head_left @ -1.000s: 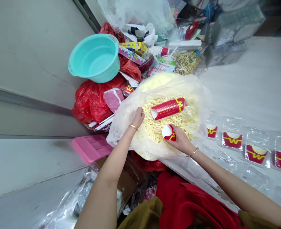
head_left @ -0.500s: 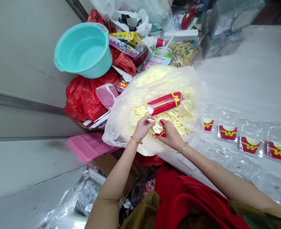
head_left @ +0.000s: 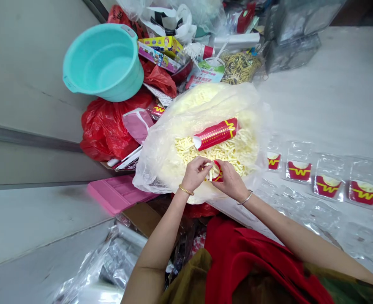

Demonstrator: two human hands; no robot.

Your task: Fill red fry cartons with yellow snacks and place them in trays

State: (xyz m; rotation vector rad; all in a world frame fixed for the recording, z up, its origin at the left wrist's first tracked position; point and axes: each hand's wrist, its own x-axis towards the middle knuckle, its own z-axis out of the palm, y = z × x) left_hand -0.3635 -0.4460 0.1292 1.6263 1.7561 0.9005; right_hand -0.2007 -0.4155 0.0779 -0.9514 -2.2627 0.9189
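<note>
In my right hand [head_left: 231,179] is a small red fry carton [head_left: 218,174] with a yellow zigzag mark, its opening turned toward my left. My left hand [head_left: 196,172] pinches pale fry-shaped pieces [head_left: 210,172] at the carton's mouth. Both hands are over a large clear plastic bag [head_left: 154,169] filled with loose pale fry-shaped pieces [head_left: 186,150]. A nested stack of the same red cartons [head_left: 216,134] lies on these pieces, just beyond my hands.
Right of the bag, clear packs with red cartons [head_left: 298,170] lie in a row on the white table [head_left: 306,101]. A turquoise basin [head_left: 105,63] sits on red plastic bags [head_left: 105,131] at left. Below it is a pink tray [head_left: 119,194]. Boxes [head_left: 162,44] and bags crowd the back.
My left hand has moved slightly right, bringing its pale pieces up against the carton's mouth. My right hand still holds the carton. The whole view has shifted a little.
</note>
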